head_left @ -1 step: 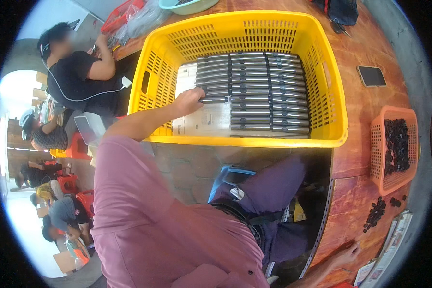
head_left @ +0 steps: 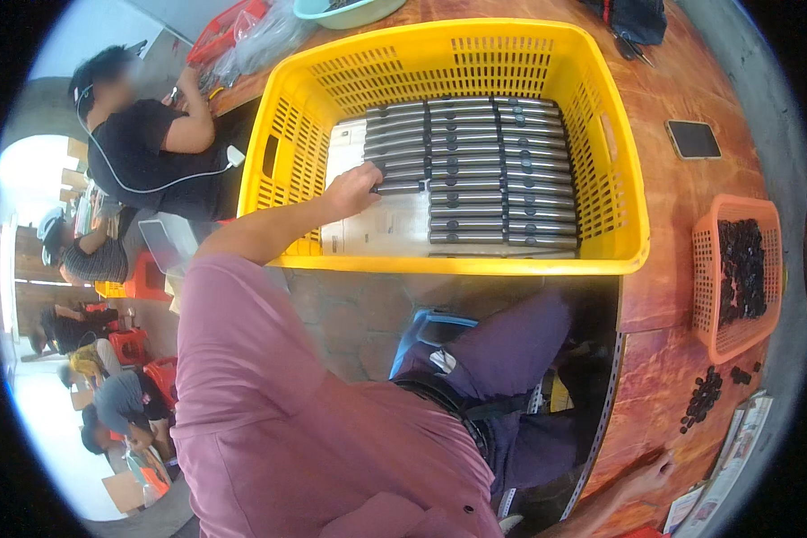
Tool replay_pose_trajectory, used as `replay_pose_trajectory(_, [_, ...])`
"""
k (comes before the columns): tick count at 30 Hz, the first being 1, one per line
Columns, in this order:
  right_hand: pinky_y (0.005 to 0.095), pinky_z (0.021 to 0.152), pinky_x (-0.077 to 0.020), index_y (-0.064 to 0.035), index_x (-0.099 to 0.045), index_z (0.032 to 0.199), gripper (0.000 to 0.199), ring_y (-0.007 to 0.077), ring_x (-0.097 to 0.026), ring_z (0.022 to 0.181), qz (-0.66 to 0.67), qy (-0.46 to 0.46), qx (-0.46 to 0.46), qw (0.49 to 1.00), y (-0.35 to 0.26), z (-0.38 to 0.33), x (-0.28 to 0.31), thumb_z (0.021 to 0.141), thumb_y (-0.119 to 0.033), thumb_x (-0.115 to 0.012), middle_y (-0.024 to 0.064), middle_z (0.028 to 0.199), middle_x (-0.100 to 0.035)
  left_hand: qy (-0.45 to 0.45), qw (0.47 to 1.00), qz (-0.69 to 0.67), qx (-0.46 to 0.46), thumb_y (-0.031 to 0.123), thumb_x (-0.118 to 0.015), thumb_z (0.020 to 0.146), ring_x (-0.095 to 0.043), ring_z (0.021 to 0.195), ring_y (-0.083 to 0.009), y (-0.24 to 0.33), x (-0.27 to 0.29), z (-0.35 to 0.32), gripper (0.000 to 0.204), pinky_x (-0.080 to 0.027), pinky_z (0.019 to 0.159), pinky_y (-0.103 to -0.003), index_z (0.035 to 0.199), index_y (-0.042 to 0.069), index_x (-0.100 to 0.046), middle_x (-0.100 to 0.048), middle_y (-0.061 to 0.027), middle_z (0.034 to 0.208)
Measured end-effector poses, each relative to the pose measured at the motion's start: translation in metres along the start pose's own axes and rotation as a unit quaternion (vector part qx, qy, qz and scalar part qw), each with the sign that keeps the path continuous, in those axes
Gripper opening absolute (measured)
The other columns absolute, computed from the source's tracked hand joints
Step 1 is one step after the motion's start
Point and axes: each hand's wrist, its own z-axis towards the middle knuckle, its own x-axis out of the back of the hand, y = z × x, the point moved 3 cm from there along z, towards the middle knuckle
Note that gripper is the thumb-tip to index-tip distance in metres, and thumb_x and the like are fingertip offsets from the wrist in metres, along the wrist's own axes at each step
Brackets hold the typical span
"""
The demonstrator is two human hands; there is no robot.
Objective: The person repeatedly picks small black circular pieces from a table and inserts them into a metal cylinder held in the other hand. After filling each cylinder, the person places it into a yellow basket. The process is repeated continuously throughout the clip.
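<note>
A large yellow plastic crate point(head_left: 462, 264) holds rows of shiny metal tubes point(head_left: 466, 198) with black fittings, laid side by side in three columns. Inside it, my left hand point(head_left: 351, 191) is closed around the black end of one metal tube point(head_left: 399, 188) in the left column. Pale cardboard point(head_left: 390, 224) shows beneath and beside that tube. Far to the lower right, my right hand point(head_left: 659, 471) rests low over the wooden table with its fingers curled. What it holds, if anything, is too small to make out. Small black caps point(head_left: 704, 394) lie loose beyond it.
An orange basket point(head_left: 704, 296) of black parts stands on the wooden table point(head_left: 646, 305) at right, with a phone point(head_left: 693, 140) farther back. A teal basin point(head_left: 350, 13) sits at the far edge. A co-worker point(head_left: 157, 134) sits at left; a blue stool point(head_left: 408, 336) is below.
</note>
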Motion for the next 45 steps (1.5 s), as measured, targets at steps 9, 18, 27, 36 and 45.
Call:
replay_pose_trajectory(9, [0.0364,0.077,-0.0464,0.0064,-0.068,0.103,0.04,0.0208,-0.052,0.083,-0.038,-0.01,-0.029,0.999,0.015,0.006,0.006,0.106,-0.033,-0.061,0.0101,0.09,-0.063,-0.001,1.0,0.01,0.021,0.023,-0.081,0.084,-0.062,0.102,-0.0372,0.014,0.001,0.011,0.032,-0.053,0.084,-0.045,0.1,0.005,-0.059,-0.06,-0.0151,0.105])
replay_pose_trajectory(18, [0.0349,0.077,-0.0465,0.0062,-0.068,0.101,0.04,0.0201,-0.052,0.082,-0.022,0.007,0.028,0.999,0.022,0.008,0.005,0.106,-0.033,-0.061,0.0091,0.088,-0.061,-0.001,0.991,0.107,-0.077,0.028,-0.08,0.086,-0.056,0.121,-0.0379,0.025,0.013,0.008,0.058,-0.051,0.098,-0.044,0.132,0.004,-0.055,-0.056,-0.0192,0.131])
replay_pose_trajectory(27, [0.0354,0.076,-0.0474,0.003,-0.068,0.1,0.036,0.02,-0.054,0.082,0.007,-0.008,-0.005,1.0,0.007,0.001,0.003,0.105,-0.032,-0.062,0.0078,0.089,-0.061,-0.024,0.985,0.158,-0.068,0.035,-0.07,0.094,-0.041,0.142,-0.0387,0.043,0.014,0.019,0.073,-0.042,0.114,-0.047,0.152,0.004,-0.039,-0.039,-0.0189,0.158])
replay_pose_trajectory(36, [0.0366,0.077,-0.0486,0.0045,-0.069,0.103,0.036,0.0209,-0.057,0.085,0.024,-0.028,0.017,0.999,0.047,0.019,0.0,0.104,-0.031,-0.063,0.0113,0.091,-0.064,0.027,0.996,0.085,-0.025,0.027,-0.055,0.104,-0.039,0.146,-0.0347,-0.007,0.041,0.015,0.057,-0.036,0.121,-0.047,0.155,0.006,-0.039,-0.041,-0.0182,0.159])
replay_pose_trajectory(45, [0.0278,0.058,-0.0382,-0.0108,-0.052,0.079,0.026,0.0092,-0.042,0.066,0.177,-0.014,-0.009,0.984,0.015,-0.002,-0.012,0.101,-0.02,-0.063,-0.0028,0.075,-0.046,0.079,0.992,0.05,-0.079,0.025,-0.065,0.097,-0.041,0.143,-0.0391,0.019,0.08,0.039,0.05,-0.033,0.121,-0.049,0.141,0.004,-0.059,-0.045,-0.0209,0.156])
